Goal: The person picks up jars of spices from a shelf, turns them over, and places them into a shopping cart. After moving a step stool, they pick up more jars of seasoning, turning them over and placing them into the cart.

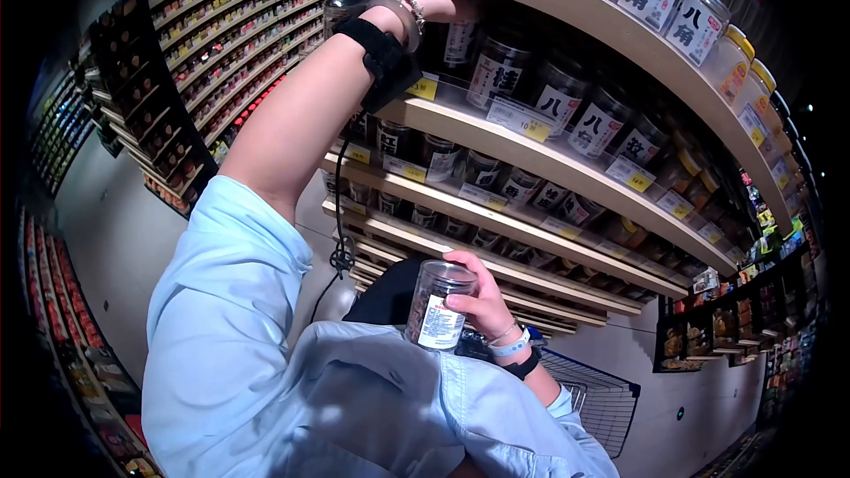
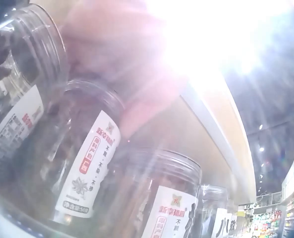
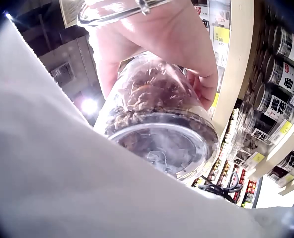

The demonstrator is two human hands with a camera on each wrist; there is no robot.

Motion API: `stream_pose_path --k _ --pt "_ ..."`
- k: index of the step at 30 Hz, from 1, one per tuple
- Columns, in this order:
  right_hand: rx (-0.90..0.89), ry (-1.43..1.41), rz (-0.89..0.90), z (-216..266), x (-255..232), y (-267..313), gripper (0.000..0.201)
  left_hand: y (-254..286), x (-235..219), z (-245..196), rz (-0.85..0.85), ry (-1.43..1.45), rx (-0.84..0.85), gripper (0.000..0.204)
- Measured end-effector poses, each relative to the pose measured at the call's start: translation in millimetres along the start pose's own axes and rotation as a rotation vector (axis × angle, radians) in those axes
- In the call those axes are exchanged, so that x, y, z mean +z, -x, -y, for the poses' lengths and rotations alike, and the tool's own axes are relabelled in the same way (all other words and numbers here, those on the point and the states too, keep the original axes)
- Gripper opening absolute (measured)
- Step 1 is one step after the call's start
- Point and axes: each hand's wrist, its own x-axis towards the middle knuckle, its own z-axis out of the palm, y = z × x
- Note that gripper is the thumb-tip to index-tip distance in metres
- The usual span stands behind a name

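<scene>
My right hand (image 1: 478, 296) grips a clear plastic jar (image 1: 440, 323) with a white label, close to the lap. In the right wrist view, brownish dried pieces fill part of this jar (image 3: 154, 91), and its round end faces the camera. High on the shelf, my left hand (image 1: 434, 3) reaches in among spice jars, its fingers hidden in shadow in the head view. Through glare in the left wrist view, the blurred hand (image 2: 122, 64) lies right at the top of a labelled jar (image 2: 87, 163); I cannot tell whether it grips this jar.
Wooden shelves (image 1: 567, 146) with price tags carry rows of similar jars, and an upper shelf board (image 1: 567, 9) overhangs the reaching hand. A black cable (image 1: 341, 252) hangs below the left forearm. A wire shopping cart (image 1: 606, 398) stands at lower right. More stocked shelves (image 1: 212, 44) line the left.
</scene>
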Motion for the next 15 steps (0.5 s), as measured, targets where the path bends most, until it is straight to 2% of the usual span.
stream_pose_path --k 3,6,8,9,11,12,14,15 --pt "0.007 0.005 0.0 -2.4 -0.3 0.5 0.062 4.2 1.3 -2.3 -0.083 -0.1 0.042 0.049" --pt "0.008 0.006 0.0 -4.8 -1.9 0.5 0.062 4.6 -5.6 -13.5 -0.01 -0.27 0.053 0.051" --pt "0.004 0.009 -0.001 -6.0 -1.7 0.5 0.061 8.4 -12.4 -24.2 0.103 -0.373 -0.061 0.051" --pt "0.001 0.01 0.004 -6.4 -1.6 0.3 0.061 4.2 -6.5 -18.8 0.101 -0.373 -0.06 0.051" --pt "-0.001 0.008 0.011 -6.1 0.3 0.3 0.061 -10.3 16.9 0.2 -0.129 -0.354 0.026 0.047" --pt "-0.003 0.01 0.01 -6.6 0.1 0.2 0.061 -13.0 22.6 1.5 -0.131 -0.353 0.028 0.047" --pt "-0.001 -0.005 0.015 -8.5 -1.1 0.0 0.061 -20.1 31.6 4.6 -0.319 -0.485 0.122 0.044" --pt "-0.003 -0.011 0.013 -9.3 -1.5 0.1 0.061 -22.6 30.6 3.4 -0.308 -0.481 0.123 0.043"
